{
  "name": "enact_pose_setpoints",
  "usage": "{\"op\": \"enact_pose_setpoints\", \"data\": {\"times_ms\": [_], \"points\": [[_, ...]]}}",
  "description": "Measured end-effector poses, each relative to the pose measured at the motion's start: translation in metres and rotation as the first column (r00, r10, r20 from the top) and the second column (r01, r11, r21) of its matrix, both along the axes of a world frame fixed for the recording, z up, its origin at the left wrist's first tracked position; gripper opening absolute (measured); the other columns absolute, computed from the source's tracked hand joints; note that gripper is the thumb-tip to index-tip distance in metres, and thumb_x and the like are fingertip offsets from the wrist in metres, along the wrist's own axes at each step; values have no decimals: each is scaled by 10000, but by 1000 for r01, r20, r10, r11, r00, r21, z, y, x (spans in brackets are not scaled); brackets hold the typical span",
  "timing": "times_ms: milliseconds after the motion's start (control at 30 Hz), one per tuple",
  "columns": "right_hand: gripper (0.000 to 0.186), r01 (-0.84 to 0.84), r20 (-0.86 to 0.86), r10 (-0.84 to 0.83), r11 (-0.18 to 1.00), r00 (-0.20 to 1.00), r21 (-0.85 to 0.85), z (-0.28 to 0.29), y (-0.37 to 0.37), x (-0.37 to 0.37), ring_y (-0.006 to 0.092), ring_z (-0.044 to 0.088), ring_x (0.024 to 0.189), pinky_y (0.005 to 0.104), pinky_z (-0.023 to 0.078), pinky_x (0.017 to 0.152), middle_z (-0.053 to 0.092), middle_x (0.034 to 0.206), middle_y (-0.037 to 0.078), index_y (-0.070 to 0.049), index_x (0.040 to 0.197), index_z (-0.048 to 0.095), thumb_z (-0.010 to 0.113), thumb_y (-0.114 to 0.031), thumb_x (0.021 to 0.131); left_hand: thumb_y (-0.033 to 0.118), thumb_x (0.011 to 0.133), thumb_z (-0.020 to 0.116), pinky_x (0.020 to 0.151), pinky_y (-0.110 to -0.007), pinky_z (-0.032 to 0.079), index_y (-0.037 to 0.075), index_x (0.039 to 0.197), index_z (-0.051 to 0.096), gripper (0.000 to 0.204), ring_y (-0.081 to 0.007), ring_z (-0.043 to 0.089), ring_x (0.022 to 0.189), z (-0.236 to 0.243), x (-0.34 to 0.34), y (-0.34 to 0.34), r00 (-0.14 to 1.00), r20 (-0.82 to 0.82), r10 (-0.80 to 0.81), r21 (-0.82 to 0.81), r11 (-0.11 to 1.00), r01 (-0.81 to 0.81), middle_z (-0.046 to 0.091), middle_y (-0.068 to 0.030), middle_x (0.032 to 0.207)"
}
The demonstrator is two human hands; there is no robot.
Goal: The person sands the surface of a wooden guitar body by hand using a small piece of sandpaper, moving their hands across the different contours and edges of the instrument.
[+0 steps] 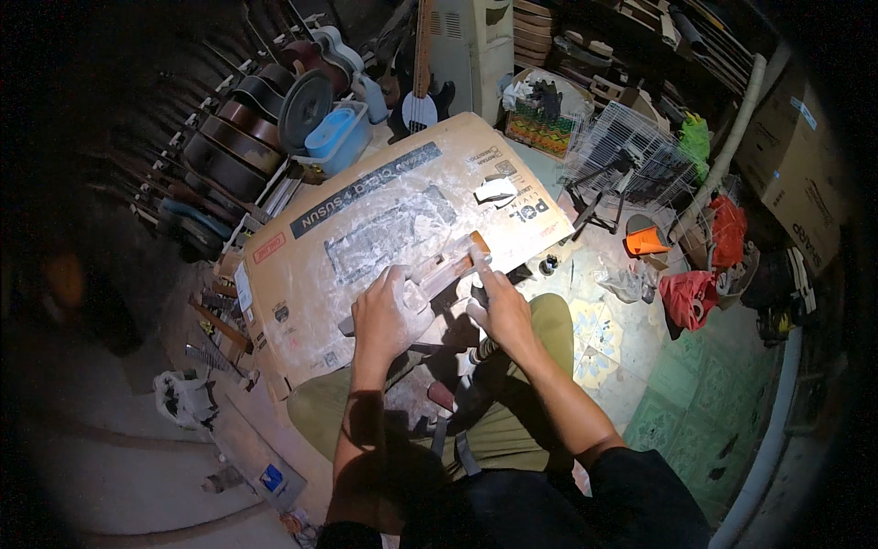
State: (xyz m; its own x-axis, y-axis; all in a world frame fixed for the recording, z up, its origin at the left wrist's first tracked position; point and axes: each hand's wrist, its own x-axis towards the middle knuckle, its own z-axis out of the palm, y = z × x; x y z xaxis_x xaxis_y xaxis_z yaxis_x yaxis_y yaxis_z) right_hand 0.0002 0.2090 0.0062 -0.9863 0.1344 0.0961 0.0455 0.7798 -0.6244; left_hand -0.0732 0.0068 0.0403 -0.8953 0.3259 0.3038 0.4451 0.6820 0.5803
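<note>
A dust-covered wooden piece (447, 268) with an orange-brown end lies diagonally in front of me at the cardboard's near edge. My left hand (389, 313), whitened with powder, grips its lower-left end with curled fingers. My right hand (501, 313) holds the other end, its index finger reaching up along the wood and the thumb bent below. Beneath is a large printed cardboard sheet (320, 311) smeared with white dust, with a small white scrap (495, 189) at its upper right. What sits under my hands, between my olive-clad knees, is shadowed and hard to make out.
Guitars (233, 133) crowd a rack at upper left beside blue tubs (327, 137). A wire cage (611, 146), a black metal stand (611, 192), an orange object (646, 242) and red bags (690, 297) lie rightward. Large cartons (786, 174) lean at far right. Clutter (192, 403) lines the lower left.
</note>
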Motion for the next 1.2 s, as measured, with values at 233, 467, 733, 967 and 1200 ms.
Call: {"op": "enact_pose_setpoints", "data": {"times_ms": [233,467,733,967,1200], "points": [[874,-240,-73,234,966,969,-94,-24,-24,7,386,633,878,484,521,778,585,933,172,-239,1592,327,735,-107,831,211,679,790,778,-457,540,102,1043,656,403,-389,692,903,-3,0,-4,999,34,-3,28,1000,2,708,-144,950],[647,255,-294,-403,864,866,-434,-52,29,-17,185,649,986,337,524,844,702,1139,117,-4,1459,485,727,-59,861,186,662,800,779,-451,540,114,1031,652,404,-376,692,904,0,1,-4,1000,15,12,-26,1000,-12,710,-130,957],[243,254,43,-314,673,949,-695,-68,1,26,203,651,916,344,516,844,688,991,121,3,1091,637,711,-145,913,158,674,800,799,-421,548,124,1044,648,401,-354,702,918,-3,-1,-2,1000,0,-4,-7,1000,4,718,-101,971],[170,50,-115,-188,695,975,-718,-7,-43,9,147,610,943,313,491,865,663,999,80,5,1090,609,656,-125,991,157,708,807,784,-430,556,96,1094,650,421,-381,717,893,-2,13,-3,999,42,-31,-7,999,32,728,-167,954],[223,111,-175,-246,824,953,-555,-1,-66,-9,358,625,967,397,495,855,605,1001,189,25,1098,610,693,-77,917,211,780,803,783,-446,560,73,1159,647,432,-413,719,912,-2,19,8,991,135,22,-45,999,-16,737,-208,958]]}}
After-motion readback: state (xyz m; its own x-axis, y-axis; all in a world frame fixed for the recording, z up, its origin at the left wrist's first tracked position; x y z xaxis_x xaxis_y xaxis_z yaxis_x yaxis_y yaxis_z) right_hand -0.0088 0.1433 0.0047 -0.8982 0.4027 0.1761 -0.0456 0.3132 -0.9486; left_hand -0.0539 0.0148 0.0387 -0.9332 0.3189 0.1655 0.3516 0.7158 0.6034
